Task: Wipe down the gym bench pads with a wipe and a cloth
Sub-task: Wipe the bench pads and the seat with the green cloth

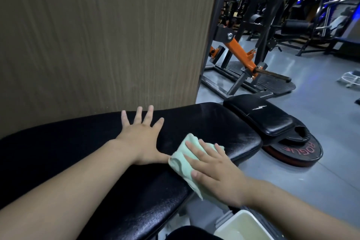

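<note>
Bench padding is filling the lower left of the view: the long black bench pad (64, 154) is running from the near left toward the far right, with a wood-grain wall panel (97, 35) standing just behind it. On its middle the left hand (140, 136) is lying flat, its fingers (150, 114) straight and spread, gripping nothing and seemingly bracing.

Just to the right, touching the thumb side of that hand, the pale green cloth (178, 163) is sitting folded on the pad's near edge, with 1 corner hanging over the side. The right hand (214, 169) is pressing down on it, fingers (196, 151) extended and slightly apart, pointing toward the far left. It is pinning the cloth flat, not clutching it. No wipe is showing.

I am judging that the coming stroke is turning on this: the pad's rounded end is lying to the right of the cloth and a little beyond it, along the pad's long axis, and the right hand is the nearer of the 2 to it.

Further right, a smaller black pad (261, 117) is carrying a white lightning-bolt mark with no letters. Beneath it, on the floor, a weight plate (292, 155) is showing red lettering that reads ROGUE. At the bottom right, a pale bin (243, 226) is standing close to the bench.
</note>
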A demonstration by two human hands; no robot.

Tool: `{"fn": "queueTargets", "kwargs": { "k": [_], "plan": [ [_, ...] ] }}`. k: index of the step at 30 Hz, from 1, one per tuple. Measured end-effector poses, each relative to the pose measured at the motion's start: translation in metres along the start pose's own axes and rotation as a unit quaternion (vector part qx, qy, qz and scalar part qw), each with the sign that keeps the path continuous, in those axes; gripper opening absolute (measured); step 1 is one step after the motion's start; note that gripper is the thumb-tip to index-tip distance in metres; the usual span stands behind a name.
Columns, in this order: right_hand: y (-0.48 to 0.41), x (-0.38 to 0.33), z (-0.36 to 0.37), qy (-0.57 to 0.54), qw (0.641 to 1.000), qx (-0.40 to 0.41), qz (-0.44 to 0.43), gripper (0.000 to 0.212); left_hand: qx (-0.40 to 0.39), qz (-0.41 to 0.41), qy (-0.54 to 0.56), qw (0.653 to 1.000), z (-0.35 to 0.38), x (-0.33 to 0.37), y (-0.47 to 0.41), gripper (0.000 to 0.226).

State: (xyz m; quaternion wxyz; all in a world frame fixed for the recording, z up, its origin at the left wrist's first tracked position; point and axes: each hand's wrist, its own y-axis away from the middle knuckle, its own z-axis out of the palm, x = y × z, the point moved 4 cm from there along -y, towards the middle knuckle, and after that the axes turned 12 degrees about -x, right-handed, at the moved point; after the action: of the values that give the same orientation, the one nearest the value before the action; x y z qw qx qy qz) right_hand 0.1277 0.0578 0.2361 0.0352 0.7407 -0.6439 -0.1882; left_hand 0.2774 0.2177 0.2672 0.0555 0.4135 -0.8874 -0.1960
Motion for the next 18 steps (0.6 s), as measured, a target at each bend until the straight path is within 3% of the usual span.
{"fn": "queueTargets", "kwargs": {
  "k": [4, 12, 18],
  "plan": [
    [-0.006, -0.010, -0.002, 0.016, 1.000, -0.011, 0.011, 0.050, -0.029, -0.006, 0.028, 0.999, 0.010, -0.020, 0.019, 0.118],
    [-0.114, -0.003, -0.045, 0.015, 0.999, -0.030, 0.038, 0.051, -0.107, -0.074, 0.113, 0.985, 0.031, -0.068, 0.030, 0.128],
    [-0.169, 0.002, -0.061, 0.017, 0.997, -0.025, 0.077, 0.053, -0.105, -0.072, 0.126, 0.984, 0.038, -0.067, 0.026, 0.124]
  ]
}}
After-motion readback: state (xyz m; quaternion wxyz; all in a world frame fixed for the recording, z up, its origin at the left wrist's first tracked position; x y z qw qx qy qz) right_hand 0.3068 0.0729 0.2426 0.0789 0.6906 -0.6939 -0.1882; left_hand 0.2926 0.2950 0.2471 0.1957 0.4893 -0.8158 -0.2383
